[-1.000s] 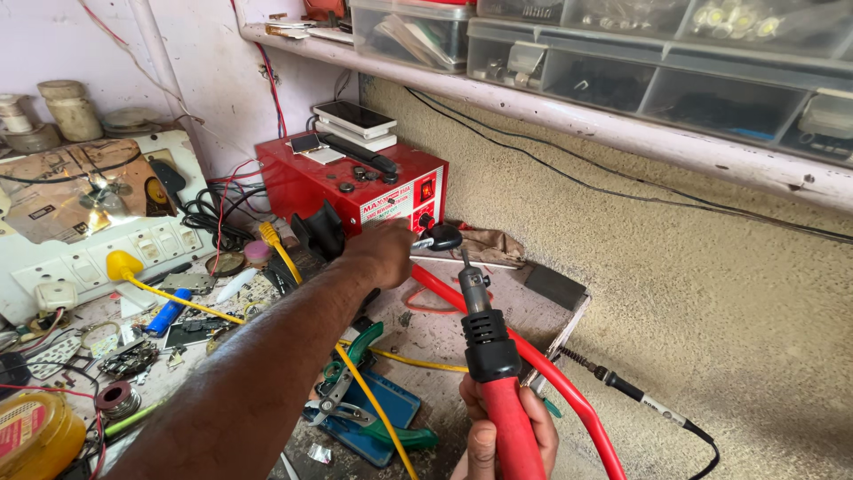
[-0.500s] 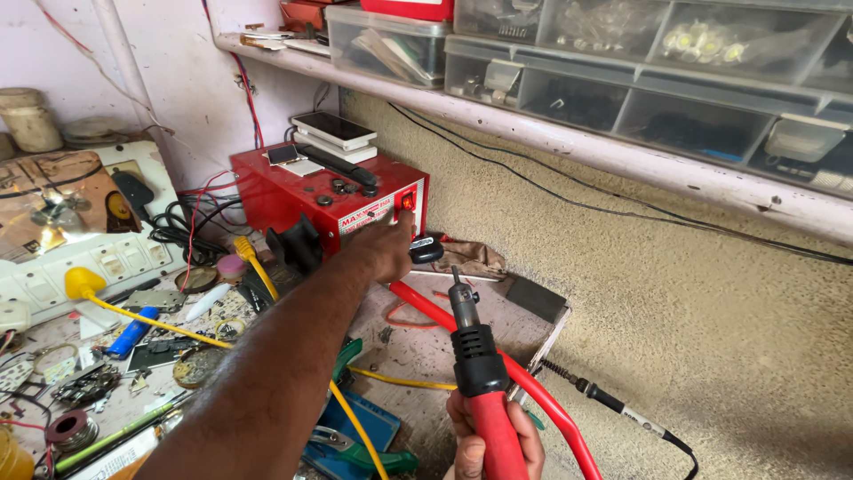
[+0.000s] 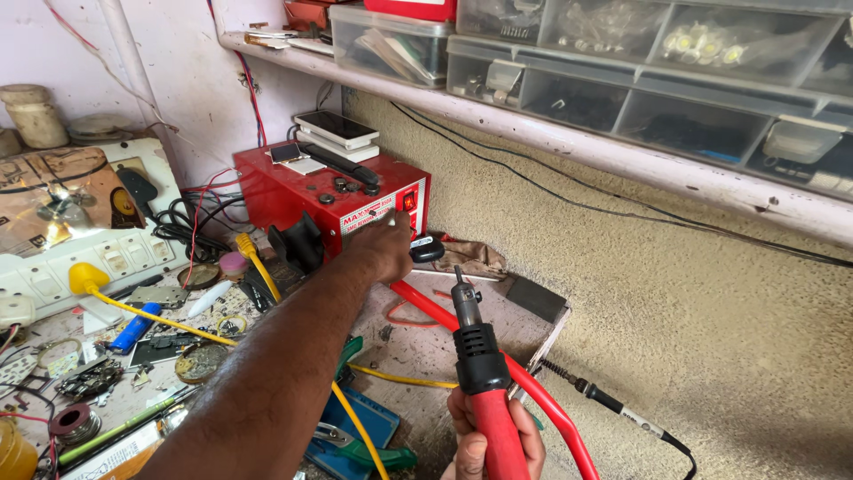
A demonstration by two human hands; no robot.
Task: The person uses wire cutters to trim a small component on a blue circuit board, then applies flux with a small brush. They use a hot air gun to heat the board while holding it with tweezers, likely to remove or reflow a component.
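Note:
My left hand (image 3: 384, 249) reaches forward to the front panel of a red box-shaped power unit (image 3: 302, 191), its fingers closed against the panel near a lit red switch (image 3: 409, 201). My right hand (image 3: 494, 439) at the bottom edge grips a red-handled hot-air tool (image 3: 480, 373) held upright, its black barrel and metal nozzle pointing up. A thick red hose (image 3: 533, 391) runs from the unit across the bench past the tool.
Phones (image 3: 336, 130) lie stacked on the red unit. A white switchboard (image 3: 80, 262), yellow wires (image 3: 160, 316), a blue battery (image 3: 133, 329), solder spool (image 3: 75, 422) and green pliers (image 3: 364, 449) clutter the bench left. A shelf with clear bins (image 3: 569, 62) runs above a rough wall.
My left hand has moved forward from the bench to the red unit's front panel. The view has shifted closer; the hot-air tool stays upright in my right hand.

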